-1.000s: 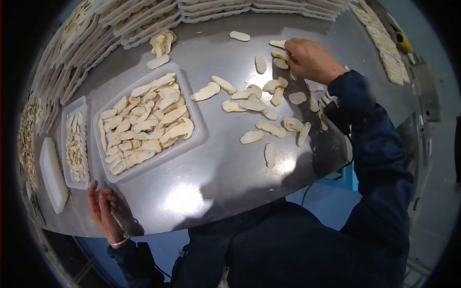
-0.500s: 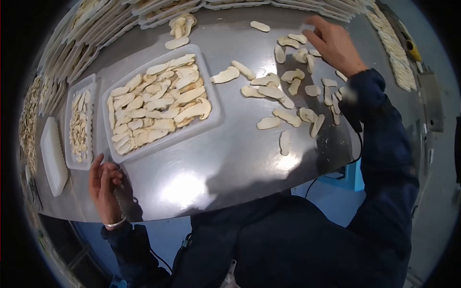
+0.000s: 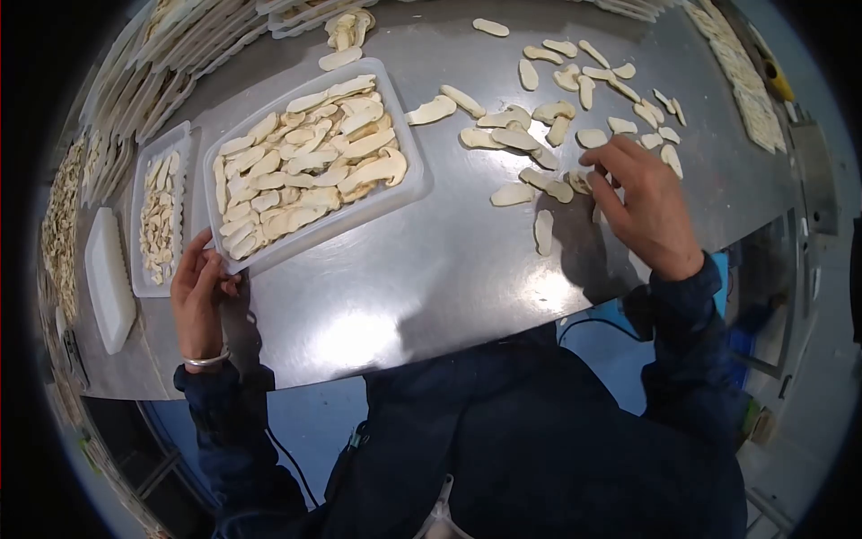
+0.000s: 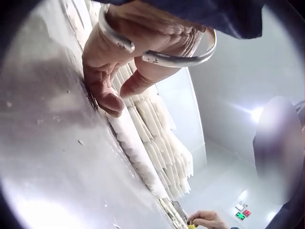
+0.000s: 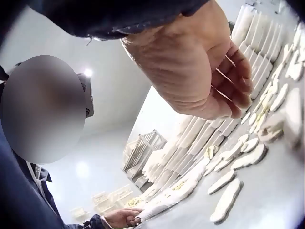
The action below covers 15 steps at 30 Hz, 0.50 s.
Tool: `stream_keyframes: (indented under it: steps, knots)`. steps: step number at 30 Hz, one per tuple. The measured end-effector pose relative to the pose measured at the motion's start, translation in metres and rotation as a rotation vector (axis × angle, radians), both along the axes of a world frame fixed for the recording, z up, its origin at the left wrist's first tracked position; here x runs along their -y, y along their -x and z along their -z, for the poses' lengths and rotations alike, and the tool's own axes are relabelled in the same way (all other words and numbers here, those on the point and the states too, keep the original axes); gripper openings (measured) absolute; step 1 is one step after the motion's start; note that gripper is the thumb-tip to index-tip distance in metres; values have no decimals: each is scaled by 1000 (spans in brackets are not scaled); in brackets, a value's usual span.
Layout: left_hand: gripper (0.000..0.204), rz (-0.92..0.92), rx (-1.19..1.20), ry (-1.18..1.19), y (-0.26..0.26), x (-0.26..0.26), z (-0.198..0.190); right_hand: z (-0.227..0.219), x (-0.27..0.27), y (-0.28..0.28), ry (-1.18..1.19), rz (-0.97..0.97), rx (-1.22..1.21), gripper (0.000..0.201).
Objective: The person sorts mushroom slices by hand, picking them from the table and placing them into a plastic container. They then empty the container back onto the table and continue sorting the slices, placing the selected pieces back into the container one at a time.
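Observation:
The left hand (image 3: 197,301), a bangle on its wrist, is at the near left corner of a clear tray (image 3: 337,216) filled with pale mushroom slices. Its fingers are loosely bent at that corner; contact is unclear. In the left wrist view the left hand (image 4: 121,71) shows nothing held. Over loose slices (image 3: 516,136) on the metal table hovers the right hand (image 3: 646,207), its thumb and forefinger apart near a small slice. From the right wrist view, the right hand (image 5: 200,71) has softly bent fingers and holds nothing visible.
A narrow tray (image 3: 184,171) of small pieces and a white tray (image 3: 112,287) stand at the left. Stacked trays (image 3: 171,54) line the back left. A mushroom pile (image 3: 350,31) lies behind the filled tray; a yellow-handled tool (image 3: 778,83) is at the far right.
The right hand has moved from the far slices toward the near edge, and the slices behind it lie more spread out. The left hand has come up to the tray's corner.

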<state>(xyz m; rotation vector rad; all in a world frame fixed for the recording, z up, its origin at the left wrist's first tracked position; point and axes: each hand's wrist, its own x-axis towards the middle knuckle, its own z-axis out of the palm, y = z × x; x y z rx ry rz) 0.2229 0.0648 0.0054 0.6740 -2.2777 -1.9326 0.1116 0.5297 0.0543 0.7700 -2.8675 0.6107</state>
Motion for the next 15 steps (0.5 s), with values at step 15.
stream_keyframes:
  steps: [15]
  knots:
    - [40,-102,53,-43,-47,-30,-9,17,14,-7,120,-61,-3,18]
